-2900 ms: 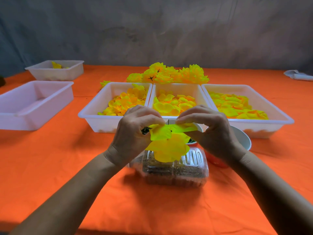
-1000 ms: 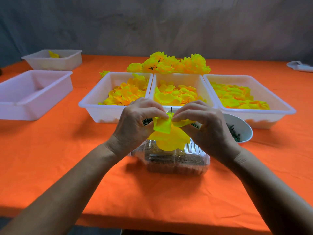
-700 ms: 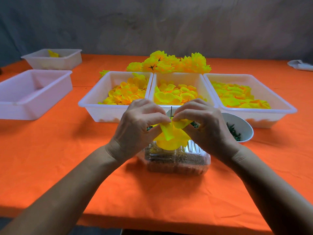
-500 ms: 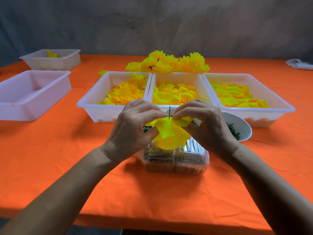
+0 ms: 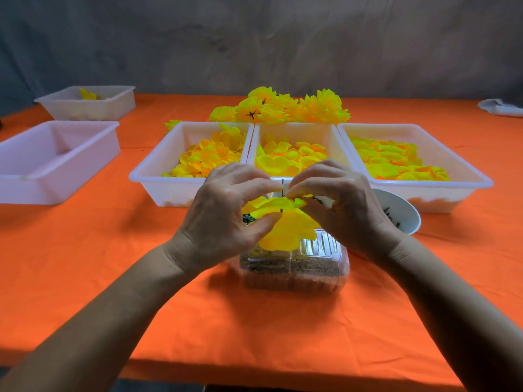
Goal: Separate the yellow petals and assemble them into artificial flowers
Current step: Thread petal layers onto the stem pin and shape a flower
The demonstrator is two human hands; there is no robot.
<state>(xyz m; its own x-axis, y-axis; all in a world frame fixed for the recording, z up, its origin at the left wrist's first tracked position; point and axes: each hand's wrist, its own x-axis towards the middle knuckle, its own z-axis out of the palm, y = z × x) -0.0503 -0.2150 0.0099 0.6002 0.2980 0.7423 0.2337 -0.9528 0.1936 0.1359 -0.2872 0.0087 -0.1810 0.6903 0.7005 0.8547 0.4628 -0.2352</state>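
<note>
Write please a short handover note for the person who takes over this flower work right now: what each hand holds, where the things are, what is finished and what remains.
Left hand and right hand: both pinch the yellow petals threaded on a thin dark stem, held above the clear plastic box.
Loose petals: three white trays behind the hands.
Small dark green parts: white bowl to the right.
Done: a pile of finished flowers behind the trays.
Left: finish this flower, then go on; many petals remain in the trays.
</note>
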